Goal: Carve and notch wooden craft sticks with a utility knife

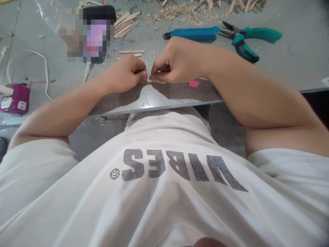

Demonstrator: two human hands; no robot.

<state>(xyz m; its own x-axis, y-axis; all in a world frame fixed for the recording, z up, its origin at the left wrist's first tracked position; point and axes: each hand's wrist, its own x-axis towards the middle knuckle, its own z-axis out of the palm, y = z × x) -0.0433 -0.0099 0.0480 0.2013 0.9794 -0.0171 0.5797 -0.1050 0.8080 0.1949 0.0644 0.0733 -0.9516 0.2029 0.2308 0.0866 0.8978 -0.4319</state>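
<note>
The right hand (180, 61) pinches a thin wooden stick (158, 81) from where I watch, low over the front edge of the table (169, 94); the left hand (132, 73) has its fingers drawn narrow at the stick's left end, though I cannot tell whether they grip or only touch it; just right of the right hand I see a pink piece (194, 83); beyond the left hand lie loose sticks (132, 51); past the right wrist rest a blue-handled tool (195, 33) and teal pliers (239, 37); farther off, a stick pile (125, 25) and wood shavings (174, 13).
</note>
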